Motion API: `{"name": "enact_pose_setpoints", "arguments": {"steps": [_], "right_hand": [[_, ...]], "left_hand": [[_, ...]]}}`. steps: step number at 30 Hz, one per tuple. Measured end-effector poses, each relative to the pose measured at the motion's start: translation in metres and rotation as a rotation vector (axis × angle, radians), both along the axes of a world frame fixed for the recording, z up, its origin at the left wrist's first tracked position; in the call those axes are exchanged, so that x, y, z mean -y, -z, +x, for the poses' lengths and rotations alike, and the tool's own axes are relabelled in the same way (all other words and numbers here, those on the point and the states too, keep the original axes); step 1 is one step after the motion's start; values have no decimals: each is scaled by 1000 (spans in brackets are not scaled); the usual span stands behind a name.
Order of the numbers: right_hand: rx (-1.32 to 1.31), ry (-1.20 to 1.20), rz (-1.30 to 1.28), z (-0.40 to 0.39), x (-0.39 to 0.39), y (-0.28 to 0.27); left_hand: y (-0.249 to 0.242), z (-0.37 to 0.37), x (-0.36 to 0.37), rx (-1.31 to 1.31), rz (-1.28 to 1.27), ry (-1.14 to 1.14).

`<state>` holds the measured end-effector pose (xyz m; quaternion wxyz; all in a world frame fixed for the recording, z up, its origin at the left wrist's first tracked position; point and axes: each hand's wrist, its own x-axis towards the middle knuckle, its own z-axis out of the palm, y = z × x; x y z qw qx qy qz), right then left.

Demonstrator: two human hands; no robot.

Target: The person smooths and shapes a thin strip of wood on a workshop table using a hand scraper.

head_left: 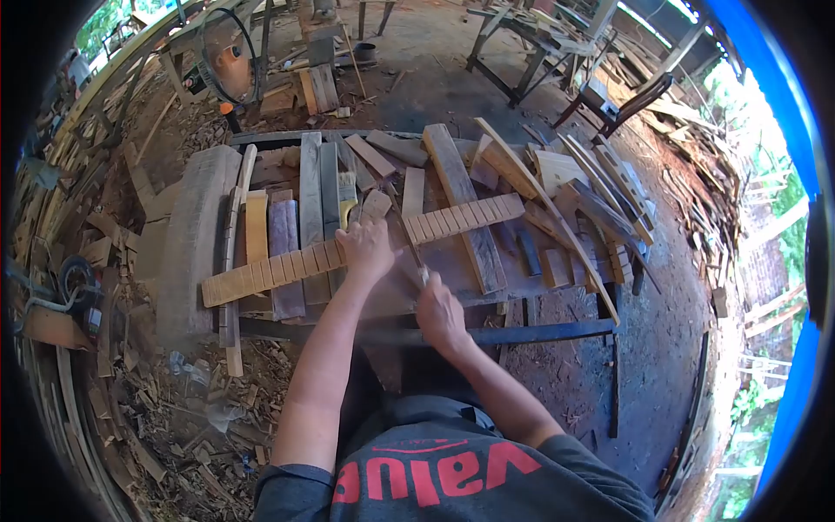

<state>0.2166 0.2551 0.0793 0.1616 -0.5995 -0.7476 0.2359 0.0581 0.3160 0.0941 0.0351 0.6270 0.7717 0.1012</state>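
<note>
My left hand [367, 248] is closed over a small wooden block [376, 205] that shows just beyond its fingertips. Under and beside this hand lies a long notched wooden strip [274, 271], set slantwise across other pieces. My right hand [441, 315] grips the pale handle of a thin, dark, long-bladed hand tool [409, 228]. Its blade points away from me, close to the block's right side; whether it touches cannot be told. To the right of the blade lies another notched strip [465, 217]. My left fingers hide part of the block.
A low workbench with a dark metal rail [539, 332] bears many wood pieces, including a thick beam [196, 230] at left and a long plank [463, 204]. A brush [347, 187] lies near my left hand. A fan [230, 61] and a chair [622, 100] stand beyond. Scraps cover the ground.
</note>
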Motion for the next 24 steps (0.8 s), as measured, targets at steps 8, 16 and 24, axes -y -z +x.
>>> {"name": "enact_pose_setpoints", "arguments": {"steps": [8,16,24], "right_hand": [[17,1,-42,-12,-15,-19],[49,-10,-80,-36,-51,-14],[88,2,-58,6,11,-9]], "left_hand": [[-1,-2,-1,29,36,5],[12,-3,-4,-16,90,3],[-6,-1,-1,16,-32,5]]}}
